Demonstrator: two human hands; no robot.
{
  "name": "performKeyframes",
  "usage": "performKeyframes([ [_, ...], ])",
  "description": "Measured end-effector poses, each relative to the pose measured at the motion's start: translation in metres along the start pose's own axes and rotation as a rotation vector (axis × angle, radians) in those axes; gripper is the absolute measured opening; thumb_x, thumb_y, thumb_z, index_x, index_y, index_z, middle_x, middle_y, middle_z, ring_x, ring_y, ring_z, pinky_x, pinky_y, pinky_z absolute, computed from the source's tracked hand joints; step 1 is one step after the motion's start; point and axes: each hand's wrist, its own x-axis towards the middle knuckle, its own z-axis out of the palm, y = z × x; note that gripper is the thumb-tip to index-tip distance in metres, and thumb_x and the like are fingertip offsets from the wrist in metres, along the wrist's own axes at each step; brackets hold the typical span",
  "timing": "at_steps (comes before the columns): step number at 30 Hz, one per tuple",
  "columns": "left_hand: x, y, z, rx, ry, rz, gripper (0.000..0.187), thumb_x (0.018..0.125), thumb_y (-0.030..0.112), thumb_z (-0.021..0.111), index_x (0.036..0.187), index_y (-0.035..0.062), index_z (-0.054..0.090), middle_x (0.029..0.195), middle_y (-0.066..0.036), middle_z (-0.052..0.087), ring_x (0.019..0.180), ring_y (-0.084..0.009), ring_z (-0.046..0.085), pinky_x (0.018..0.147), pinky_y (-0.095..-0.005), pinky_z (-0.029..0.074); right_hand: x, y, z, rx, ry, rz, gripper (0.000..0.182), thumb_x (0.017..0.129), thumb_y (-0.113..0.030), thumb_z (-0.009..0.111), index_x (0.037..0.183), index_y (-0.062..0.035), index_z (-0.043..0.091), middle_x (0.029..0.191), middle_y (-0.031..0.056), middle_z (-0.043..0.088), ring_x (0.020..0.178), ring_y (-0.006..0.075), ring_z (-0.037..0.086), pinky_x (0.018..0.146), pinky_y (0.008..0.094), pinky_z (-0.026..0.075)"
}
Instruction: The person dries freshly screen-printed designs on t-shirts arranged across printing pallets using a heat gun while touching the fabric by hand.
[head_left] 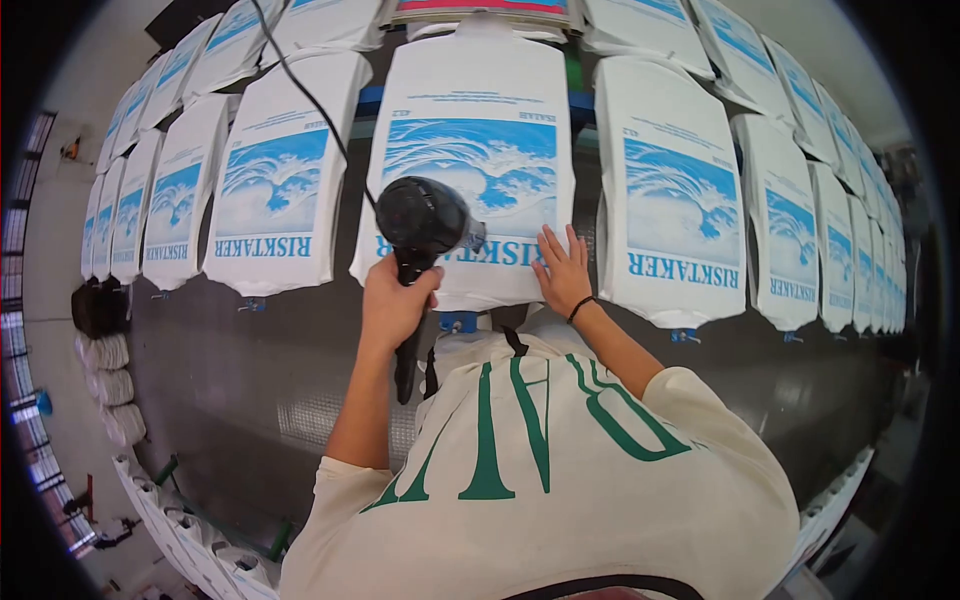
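My left hand [394, 305] is wrapped round the handle of a black hair dryer [425, 215], whose nozzle points right over the print. Beneath it a white T-shirt [470, 85] lies stretched flat on a board, printed with a blue wave picture and the word RISKTAKER, upside down from here. The dryer hides part of the lettering. My right hand [564, 268] rests on the lower right part of this shirt, fingers spread, holding nothing. A dark band circles the right wrist.
Similar printed shirts flank this one, including one on the left [275, 180] and one on the right [675, 190], with narrow gaps between. The dryer's cord [305, 90] runs up and left. A printing screen frame [485, 10] sits at the far end. White bundles [112, 385] are stacked at left.
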Motion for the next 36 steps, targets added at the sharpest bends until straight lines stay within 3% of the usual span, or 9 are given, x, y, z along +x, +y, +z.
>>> performKeyframes([
  [2,0.001,0.0,0.029,0.008,-0.066,0.014,0.02,0.082,0.014,0.072,0.087,-0.0023,0.062,0.07,-0.005,0.064,0.054,-0.0122,0.061,0.051,-0.0282,0.048,-0.01,0.011,-0.015,0.122,0.263,-0.132,0.031,0.092,-0.018,0.062,0.121,-0.0064,0.063,0.137,0.0062,0.058,0.133,0.0372,0.042,0.111,0.0543,0.03],
  [6,0.001,0.003,0.079,0.17,-0.069,0.039,0.028,0.083,0.025,0.074,0.094,-0.0004,0.067,0.065,-0.008,0.064,0.055,-0.0144,0.063,0.054,-0.0326,0.05,-0.023,0.055,-0.04,0.364,0.395,-0.034,0.008,0.087,-0.013,0.068,0.093,-0.0079,0.069,0.095,0.0092,0.069,0.095,0.0326,0.062,0.087,0.0436,0.045],
  [8,0.006,-0.001,0.109,0.304,0.002,0.162,0.037,0.083,0.031,0.073,0.1,-0.0018,0.067,0.078,-0.018,0.069,0.071,-0.0306,0.069,0.068,-0.0394,0.053,-0.027,0.091,-0.048,0.385,0.47,-0.039,0.006,0.088,-0.012,0.068,0.088,-0.0061,0.069,0.087,0.012,0.068,0.086,0.0332,0.062,0.079,0.043,0.048],
  [16,-0.026,0.074,0.293,0.567,-0.135,0.359,0.04,0.091,0.028,0.066,0.109,-0.0061,0.056,0.089,-0.024,0.069,0.084,-0.0426,0.067,0.074,-0.0456,0.052,-0.052,0.238,-0.131,0.607,0.633,-0.114,0.005,0.091,-0.004,0.063,0.088,0.0002,0.065,0.092,0.0143,0.069,0.086,0.0294,0.066,0.078,0.0361,0.051],
  [25,-0.106,0.127,0.557,0.708,-0.752,0.624,0.037,0.09,0.026,0.064,0.099,-0.006,0.047,0.079,-0.029,0.064,0.08,-0.0499,0.062,0.071,-0.0543,0.049,-0.233,0.451,-0.178,0.898,1.308,0.766,0.033,0.107,-0.025,0.044,0.106,0.0015,0.064,0.103,0.0103,0.067,0.095,0.019,0.063,0.088,0.0337,0.049],
  [28,-0.146,0.118,0.619,0.67,-0.975,0.806,0.041,0.088,0.028,0.067,0.098,-0.0067,0.048,0.077,-0.029,0.063,0.079,-0.0492,0.063,0.07,-0.0542,0.051,-0.335,0.523,-0.133,1.078,1.41,0.595,0.039,0.102,-0.029,0.048,0.123,0.0002,0.061,0.115,0.0173,0.067,0.108,0.027,0.064,0.098,0.0391,0.052],
  [29,-0.152,0.111,0.629,0.667,-1.003,0.801,0.041,0.088,0.028,0.067,0.098,-0.0067,0.048,0.077,-0.029,0.063,0.079,-0.0492,0.063,0.07,-0.0542,0.051,-0.351,0.528,-0.137,1.18,1.592,0.776,0.042,0.091,-0.013,0.06,0.126,0.0087,0.059,0.126,0.0187,0.062,0.108,0.0294,0.064,0.094,0.0485,0.055],
  [32,-0.171,0.111,0.643,0.679,-1.176,0.762,0.038,0.086,0.028,0.068,0.095,-0.0043,0.051,0.074,-0.027,0.064,0.078,-0.0476,0.064,0.069,-0.0526,0.052,-0.427,0.544,-0.13,1.031,1.601,0.625,0.04,0.094,-0.018,0.055,0.125,0.0079,0.06,0.128,0.0194,0.062,0.108,0.0314,0.064,0.094,0.0478,0.056],
  [36,-0.163,0.125,0.6,0.615,-1.081,0.565,0.035,0.085,0.027,0.071,0.093,-0.003,0.054,0.079,-0.025,0.065,0.075,-0.0444,0.064,0.064,-0.0463,0.051,-0.412,0.499,-0.196,0.524,1.478,1.018,0.037,0.107,-0.024,0.043,0.112,0.0053,0.064,0.11,0.0159,0.068,0.101,0.0236,0.066,0.094,0.0351,0.052],
])
